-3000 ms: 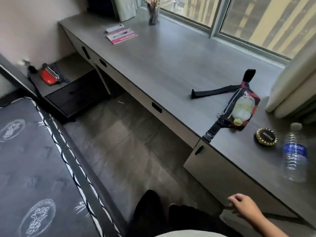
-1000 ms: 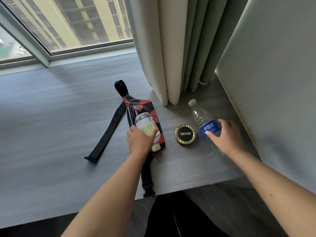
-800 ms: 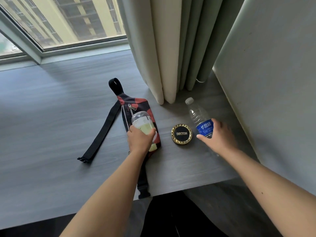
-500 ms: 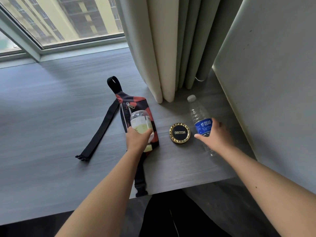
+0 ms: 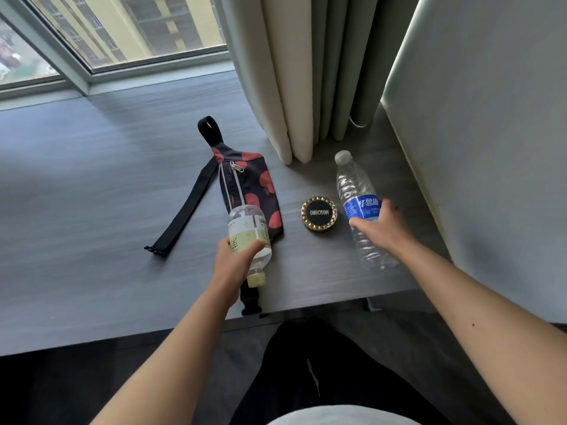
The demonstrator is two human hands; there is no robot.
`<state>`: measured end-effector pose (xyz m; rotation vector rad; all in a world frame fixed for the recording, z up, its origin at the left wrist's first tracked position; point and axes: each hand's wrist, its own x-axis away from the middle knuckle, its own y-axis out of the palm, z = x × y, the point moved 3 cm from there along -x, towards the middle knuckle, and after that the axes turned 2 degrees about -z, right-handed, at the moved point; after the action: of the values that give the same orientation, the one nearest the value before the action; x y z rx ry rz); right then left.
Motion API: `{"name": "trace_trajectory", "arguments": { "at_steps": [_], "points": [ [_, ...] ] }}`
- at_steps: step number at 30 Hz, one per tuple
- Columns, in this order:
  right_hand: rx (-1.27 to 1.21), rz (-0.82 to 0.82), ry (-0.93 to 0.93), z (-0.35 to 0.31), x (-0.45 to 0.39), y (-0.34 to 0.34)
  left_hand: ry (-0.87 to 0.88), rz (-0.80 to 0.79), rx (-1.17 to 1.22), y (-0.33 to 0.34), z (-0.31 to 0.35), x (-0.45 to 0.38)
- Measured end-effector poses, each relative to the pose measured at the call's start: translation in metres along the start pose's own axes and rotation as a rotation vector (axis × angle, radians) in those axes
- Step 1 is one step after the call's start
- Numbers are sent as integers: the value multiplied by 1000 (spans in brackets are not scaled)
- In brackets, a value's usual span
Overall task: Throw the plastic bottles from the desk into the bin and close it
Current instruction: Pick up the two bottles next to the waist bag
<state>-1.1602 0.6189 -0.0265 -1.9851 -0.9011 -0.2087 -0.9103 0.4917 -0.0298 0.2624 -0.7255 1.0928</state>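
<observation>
Lifting now off the red-and-black fabric pouch (image 5: 248, 187), small pale-green plastic bottle (image 5: 248, 237) in left grip (image 5: 234, 262), right grip (image 5: 382, 228) clasping tall clear blue-labelled plastic bottle (image 5: 357, 204), risking crumpling and slipping.

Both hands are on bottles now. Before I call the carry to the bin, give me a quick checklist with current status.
1. Left hand closed around the small green-label bottle: ok.
2. Right hand gripping the blue-label water bottle: ok, fingers wrap its middle.
3. Small bottle's cap on: ok.
4. Water bottle's cap on: ok, white cap in place.
5. Waist bag and round gold-rimmed tin out of both grips: ok.
6. Bin position and lid state: cannot tell, not in view.
</observation>
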Motion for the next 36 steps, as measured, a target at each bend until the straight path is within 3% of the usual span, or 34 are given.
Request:
{"name": "trace_trajectory", "arguments": {
  "at_steps": [6,13,18,28,36],
  "points": [
    [-290,-75,-6,25,46,-2,53,-32,-88,1,-28,32],
    [-262,-141,37,60,114,-1,110,-171,-243,3,-58,75],
    [-333,-77,96,89,178,12,128,-282,-412,-12,-89,104],
    [-423,21,394,205,329,71,211,-390,-846,-50,-166,139],
    [-424,63,653,318,425,93,325,-448,-1187,-20,-200,164]
  ]
}}
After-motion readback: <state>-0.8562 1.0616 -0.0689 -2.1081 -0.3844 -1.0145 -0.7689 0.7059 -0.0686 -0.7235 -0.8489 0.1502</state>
